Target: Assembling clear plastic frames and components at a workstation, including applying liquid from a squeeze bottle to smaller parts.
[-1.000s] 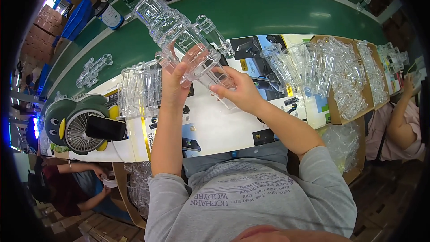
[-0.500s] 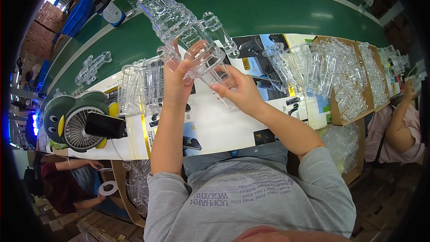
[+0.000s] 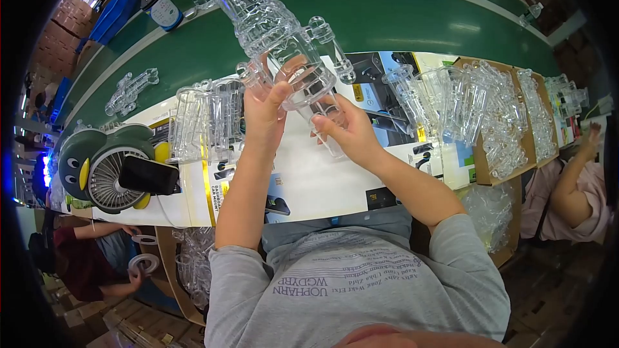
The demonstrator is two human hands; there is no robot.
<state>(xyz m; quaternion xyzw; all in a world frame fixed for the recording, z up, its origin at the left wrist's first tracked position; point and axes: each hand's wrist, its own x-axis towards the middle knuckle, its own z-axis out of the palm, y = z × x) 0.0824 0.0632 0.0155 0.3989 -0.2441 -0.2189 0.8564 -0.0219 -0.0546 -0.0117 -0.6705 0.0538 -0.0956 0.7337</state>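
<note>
Figure (image 3: 265, 26), clear and hollow, is held up over the white sheet (image 3: 309, 183) and the green table (image 3: 412, 22). Its long axis slants from upper left to lower right: the wide head end points away and leftward, the legs back toward the person's right. Left hand (image 3: 263, 113) grasps the body; right hand (image 3: 354, 134) pinches a leg, thumb on top.
</note>
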